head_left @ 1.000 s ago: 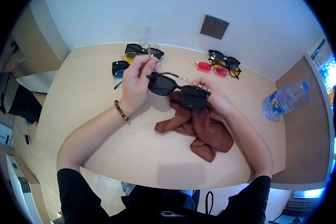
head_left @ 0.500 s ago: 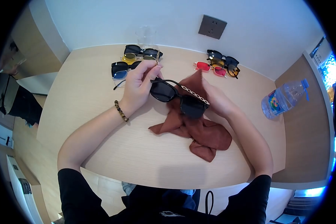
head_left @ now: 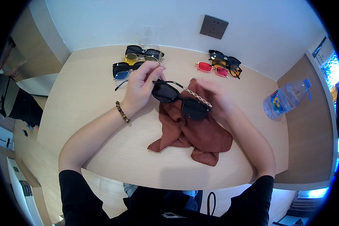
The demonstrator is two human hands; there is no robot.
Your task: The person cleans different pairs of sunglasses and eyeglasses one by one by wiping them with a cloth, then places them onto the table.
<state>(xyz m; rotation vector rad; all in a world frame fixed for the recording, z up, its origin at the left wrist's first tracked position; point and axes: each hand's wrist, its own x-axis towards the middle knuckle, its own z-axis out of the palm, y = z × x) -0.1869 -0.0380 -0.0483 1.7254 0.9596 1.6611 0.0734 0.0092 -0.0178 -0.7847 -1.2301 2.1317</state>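
My left hand (head_left: 141,87) is closed on one temple of a pair of black sunglasses (head_left: 197,109), holding them up above the table. They have dark lenses, and a gold chain detail runs along the other temple. Under and behind the lenses lies a crumpled reddish-brown cloth (head_left: 199,137). My right hand (head_left: 216,96) is beside the chain temple, at the cloth's upper edge. Its fingers are blurred, so their grip on the cloth is unclear.
Several glasses, including black sunglasses (head_left: 128,68), are grouped at the back left by a clear cup (head_left: 147,36). Red-lensed glasses (head_left: 205,66) and more dark sunglasses (head_left: 225,57) sit back right. A plastic bottle (head_left: 284,100) stands near the right panel (head_left: 309,124). Someone (head_left: 19,101) is at far left.
My right hand has shifted, and the cloth's raised peak has dropped and moved left. More cloth now spreads beneath the sunglasses. My left hand keeps its hold with little movement.
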